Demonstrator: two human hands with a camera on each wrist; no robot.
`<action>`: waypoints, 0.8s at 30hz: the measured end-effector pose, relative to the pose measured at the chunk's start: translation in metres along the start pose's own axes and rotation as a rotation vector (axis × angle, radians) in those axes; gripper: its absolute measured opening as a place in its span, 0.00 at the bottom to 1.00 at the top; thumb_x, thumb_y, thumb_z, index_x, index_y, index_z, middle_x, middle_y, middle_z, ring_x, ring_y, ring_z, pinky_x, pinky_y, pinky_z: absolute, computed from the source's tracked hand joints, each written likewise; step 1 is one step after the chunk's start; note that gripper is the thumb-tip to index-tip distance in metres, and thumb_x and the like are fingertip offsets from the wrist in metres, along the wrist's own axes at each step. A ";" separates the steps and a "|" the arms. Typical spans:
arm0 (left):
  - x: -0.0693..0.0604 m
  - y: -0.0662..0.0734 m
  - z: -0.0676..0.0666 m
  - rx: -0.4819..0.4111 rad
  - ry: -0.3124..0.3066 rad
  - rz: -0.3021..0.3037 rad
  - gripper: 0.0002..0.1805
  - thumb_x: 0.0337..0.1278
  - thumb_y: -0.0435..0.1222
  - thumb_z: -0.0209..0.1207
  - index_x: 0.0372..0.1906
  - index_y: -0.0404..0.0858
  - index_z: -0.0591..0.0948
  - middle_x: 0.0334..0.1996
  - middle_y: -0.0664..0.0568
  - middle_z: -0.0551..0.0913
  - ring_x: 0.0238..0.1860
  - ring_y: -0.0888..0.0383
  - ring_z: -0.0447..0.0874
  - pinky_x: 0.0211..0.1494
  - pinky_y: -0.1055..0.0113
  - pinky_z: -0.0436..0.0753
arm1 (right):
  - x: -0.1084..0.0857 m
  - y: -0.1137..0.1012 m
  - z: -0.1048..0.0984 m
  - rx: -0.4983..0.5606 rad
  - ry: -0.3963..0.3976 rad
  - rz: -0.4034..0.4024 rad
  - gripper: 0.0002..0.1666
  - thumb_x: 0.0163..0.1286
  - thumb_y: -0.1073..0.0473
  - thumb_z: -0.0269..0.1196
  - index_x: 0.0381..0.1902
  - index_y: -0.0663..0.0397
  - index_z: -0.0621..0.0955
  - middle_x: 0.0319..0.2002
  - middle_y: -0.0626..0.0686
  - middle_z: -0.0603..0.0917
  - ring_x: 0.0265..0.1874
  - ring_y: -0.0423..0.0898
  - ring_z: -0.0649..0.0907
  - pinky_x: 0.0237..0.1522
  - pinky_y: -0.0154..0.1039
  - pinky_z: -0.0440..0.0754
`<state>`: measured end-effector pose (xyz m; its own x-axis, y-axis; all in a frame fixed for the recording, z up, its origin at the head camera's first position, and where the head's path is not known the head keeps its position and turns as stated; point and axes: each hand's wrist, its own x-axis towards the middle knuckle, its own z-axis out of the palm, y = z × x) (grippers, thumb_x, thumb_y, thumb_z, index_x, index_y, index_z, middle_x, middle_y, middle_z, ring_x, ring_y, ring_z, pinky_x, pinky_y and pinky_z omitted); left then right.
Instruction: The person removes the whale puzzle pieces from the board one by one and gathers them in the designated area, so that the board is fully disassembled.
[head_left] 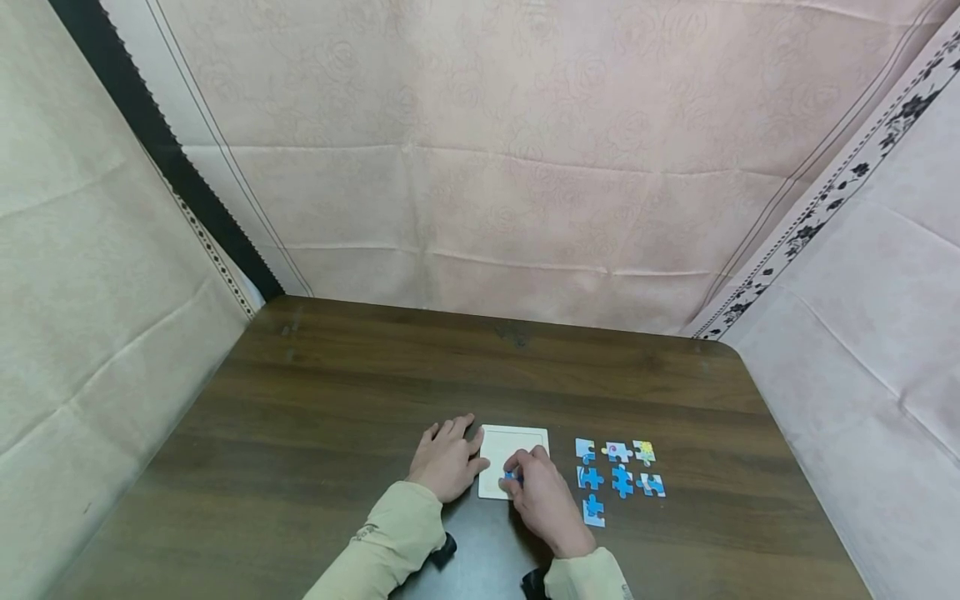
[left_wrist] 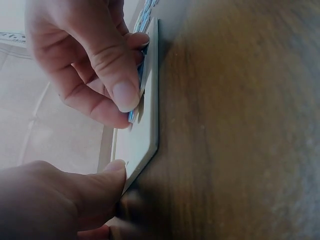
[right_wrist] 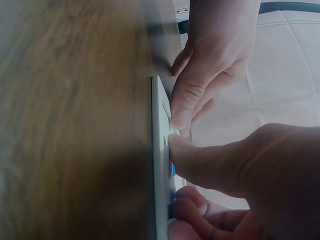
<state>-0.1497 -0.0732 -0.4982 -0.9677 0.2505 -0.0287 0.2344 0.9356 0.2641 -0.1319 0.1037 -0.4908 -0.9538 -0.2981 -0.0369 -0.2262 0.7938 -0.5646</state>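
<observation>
A white puzzle tray (head_left: 513, 437) with a raised rim lies on the table. My left hand (head_left: 444, 462) rests at its left side, fingers spread on the tabletop and the thumb pressing the tray's edge. Over the tray, my right hand (head_left: 542, 498) pinches a blue puzzle piece (head_left: 511, 476) between thumb and fingers. Seen from the left wrist, this piece (left_wrist: 133, 114) is tilted low against the tray (left_wrist: 148, 131). The right fingers hide most of it. In the right wrist view, both thumbs are close together above the tray (right_wrist: 159, 107).
Right of the tray, several loose puzzle pieces (head_left: 622, 481), mostly blue, lie in rough rows; one corner piece (head_left: 643, 451) has yellow and green on it. The brown wooden table (head_left: 337, 383) is bordered by pale cloth (head_left: 525, 208) at the back and both sides.
</observation>
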 end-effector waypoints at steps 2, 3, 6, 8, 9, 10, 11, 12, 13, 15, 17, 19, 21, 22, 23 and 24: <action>0.000 0.000 0.000 0.003 0.002 0.001 0.29 0.65 0.54 0.56 0.66 0.44 0.76 0.69 0.46 0.67 0.67 0.47 0.65 0.67 0.42 0.62 | 0.000 0.000 0.000 -0.014 -0.006 -0.005 0.07 0.64 0.61 0.68 0.37 0.53 0.80 0.32 0.49 0.70 0.23 0.40 0.72 0.25 0.33 0.74; 0.000 0.000 0.000 0.004 0.003 0.002 0.29 0.65 0.54 0.56 0.66 0.44 0.76 0.69 0.46 0.67 0.67 0.47 0.65 0.67 0.42 0.62 | 0.000 0.000 0.000 -0.019 -0.009 -0.009 0.07 0.64 0.62 0.68 0.37 0.53 0.80 0.32 0.49 0.70 0.23 0.40 0.72 0.25 0.33 0.74; 0.000 0.000 0.000 0.004 0.006 0.005 0.29 0.65 0.54 0.56 0.66 0.45 0.76 0.69 0.46 0.67 0.67 0.47 0.65 0.67 0.42 0.62 | 0.001 0.000 0.000 -0.030 -0.009 -0.021 0.07 0.63 0.62 0.68 0.36 0.52 0.79 0.32 0.48 0.70 0.24 0.40 0.73 0.26 0.33 0.75; 0.000 0.000 0.000 0.002 0.005 0.005 0.29 0.65 0.54 0.56 0.66 0.45 0.76 0.69 0.46 0.67 0.68 0.47 0.64 0.67 0.42 0.62 | 0.001 0.000 -0.001 -0.030 -0.013 -0.022 0.07 0.63 0.62 0.68 0.36 0.52 0.79 0.31 0.48 0.70 0.24 0.40 0.73 0.26 0.34 0.75; 0.000 0.000 0.000 0.000 0.004 0.004 0.29 0.65 0.54 0.56 0.66 0.45 0.76 0.69 0.46 0.67 0.68 0.47 0.64 0.67 0.42 0.62 | 0.001 0.000 -0.001 -0.030 -0.016 -0.027 0.07 0.63 0.62 0.68 0.36 0.52 0.79 0.31 0.49 0.70 0.24 0.40 0.73 0.26 0.34 0.76; 0.000 0.000 0.000 -0.001 0.002 0.003 0.29 0.65 0.53 0.56 0.66 0.45 0.76 0.69 0.46 0.66 0.68 0.47 0.64 0.68 0.42 0.62 | 0.001 0.000 -0.002 -0.031 -0.021 -0.027 0.07 0.63 0.62 0.68 0.36 0.52 0.79 0.31 0.49 0.70 0.24 0.40 0.73 0.27 0.34 0.76; 0.000 0.000 0.000 -0.003 0.001 0.001 0.29 0.65 0.53 0.56 0.66 0.45 0.76 0.69 0.46 0.66 0.68 0.47 0.64 0.68 0.42 0.62 | 0.001 0.000 -0.002 -0.034 -0.027 -0.031 0.08 0.63 0.63 0.68 0.36 0.52 0.79 0.32 0.49 0.70 0.25 0.40 0.73 0.28 0.35 0.77; 0.000 0.000 0.000 -0.004 0.000 -0.001 0.29 0.65 0.53 0.56 0.66 0.45 0.76 0.69 0.46 0.66 0.68 0.47 0.64 0.68 0.42 0.62 | 0.002 0.000 -0.004 -0.033 -0.039 -0.030 0.08 0.63 0.63 0.68 0.37 0.52 0.79 0.32 0.49 0.70 0.25 0.40 0.73 0.29 0.35 0.78; 0.000 0.000 0.000 -0.005 -0.001 -0.003 0.29 0.65 0.53 0.56 0.66 0.44 0.76 0.69 0.46 0.66 0.68 0.47 0.64 0.68 0.42 0.61 | 0.002 0.000 -0.005 -0.032 -0.053 -0.031 0.09 0.63 0.64 0.68 0.38 0.52 0.78 0.32 0.49 0.70 0.26 0.41 0.73 0.31 0.36 0.79; 0.000 0.000 0.000 -0.006 -0.003 -0.009 0.29 0.65 0.54 0.57 0.66 0.44 0.75 0.69 0.46 0.66 0.68 0.47 0.64 0.68 0.42 0.61 | 0.002 0.000 -0.007 -0.023 -0.083 -0.027 0.10 0.62 0.66 0.68 0.39 0.53 0.78 0.33 0.50 0.70 0.28 0.42 0.73 0.34 0.38 0.81; -0.001 0.000 0.000 -0.004 -0.006 -0.013 0.29 0.65 0.54 0.57 0.66 0.44 0.75 0.69 0.46 0.66 0.68 0.47 0.64 0.68 0.42 0.61 | 0.001 -0.001 -0.009 -0.010 -0.114 -0.015 0.11 0.62 0.67 0.67 0.41 0.53 0.78 0.34 0.50 0.69 0.29 0.43 0.73 0.36 0.38 0.81; -0.001 0.000 0.001 -0.005 -0.009 -0.015 0.30 0.65 0.54 0.57 0.66 0.44 0.75 0.69 0.46 0.66 0.68 0.47 0.64 0.68 0.42 0.61 | 0.001 -0.001 -0.010 0.009 -0.135 0.004 0.12 0.62 0.68 0.67 0.41 0.54 0.77 0.35 0.51 0.68 0.29 0.44 0.72 0.35 0.38 0.80; -0.001 0.000 0.001 -0.004 -0.011 -0.015 0.30 0.65 0.54 0.57 0.66 0.44 0.75 0.69 0.46 0.66 0.68 0.47 0.64 0.68 0.42 0.61 | 0.001 -0.002 -0.010 0.029 -0.147 0.033 0.12 0.63 0.69 0.66 0.41 0.53 0.77 0.36 0.52 0.67 0.29 0.44 0.73 0.32 0.36 0.79; -0.001 0.000 0.001 -0.005 -0.010 -0.015 0.30 0.65 0.54 0.57 0.66 0.44 0.75 0.69 0.46 0.66 0.68 0.47 0.64 0.68 0.42 0.61 | 0.001 -0.002 -0.010 0.036 -0.150 0.049 0.12 0.63 0.69 0.66 0.41 0.53 0.77 0.36 0.52 0.66 0.28 0.44 0.72 0.31 0.35 0.78; -0.001 0.000 0.001 -0.006 -0.008 -0.015 0.30 0.65 0.54 0.57 0.66 0.44 0.75 0.69 0.46 0.66 0.68 0.47 0.64 0.68 0.43 0.61 | 0.001 -0.002 -0.009 0.044 -0.152 0.062 0.12 0.63 0.70 0.66 0.41 0.53 0.77 0.36 0.52 0.66 0.28 0.45 0.72 0.29 0.35 0.77; 0.000 0.000 0.001 -0.006 -0.006 -0.015 0.29 0.65 0.54 0.56 0.66 0.44 0.75 0.69 0.46 0.66 0.68 0.47 0.64 0.68 0.43 0.61 | 0.002 -0.002 -0.009 0.050 -0.153 0.076 0.12 0.63 0.70 0.66 0.41 0.53 0.77 0.36 0.53 0.66 0.28 0.45 0.73 0.28 0.34 0.77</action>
<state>-0.1492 -0.0730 -0.4993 -0.9705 0.2381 -0.0388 0.2192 0.9376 0.2698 -0.1347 0.1063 -0.4819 -0.9256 -0.3188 -0.2041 -0.1410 0.7906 -0.5959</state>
